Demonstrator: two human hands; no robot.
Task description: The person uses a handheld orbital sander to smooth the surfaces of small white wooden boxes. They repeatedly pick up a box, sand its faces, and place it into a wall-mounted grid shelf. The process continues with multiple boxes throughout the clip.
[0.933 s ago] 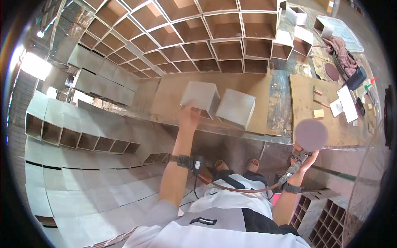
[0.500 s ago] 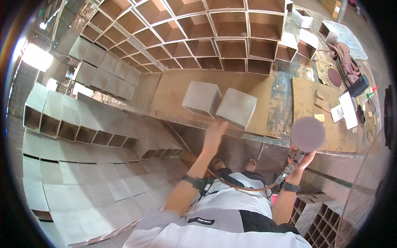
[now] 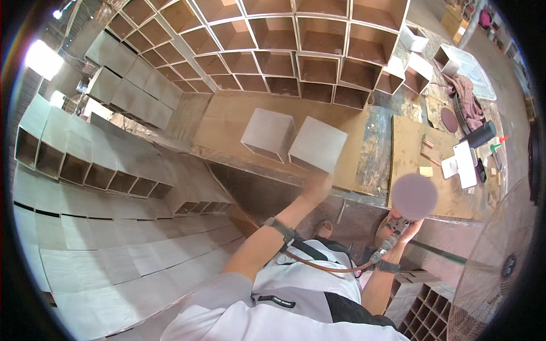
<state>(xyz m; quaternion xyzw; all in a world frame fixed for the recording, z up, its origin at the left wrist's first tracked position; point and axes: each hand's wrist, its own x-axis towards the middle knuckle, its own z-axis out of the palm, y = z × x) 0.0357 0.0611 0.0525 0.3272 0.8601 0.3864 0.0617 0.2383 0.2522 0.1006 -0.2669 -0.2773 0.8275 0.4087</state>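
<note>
R hand: fingers wrapped round disc sander, its round mauve pad facing up, nr front edge of bench. Brown hose runs from tool's rear across front of person's shirt. L hand: at near lower edge of R box; fingers blurred & partly hidden, so can't tell if spread or pressed tog., nor if contact made. L box sits just beside R box; both grey-white, on brown board on bench. Behind: stacked open-front boxes, brown inside, pale edges. R end of bench: 2nd board w/ sm. yellow block & white panel; beyond, maroon disc nr checked cloth. Person's L: close-packed rows of grey boxes.
</note>
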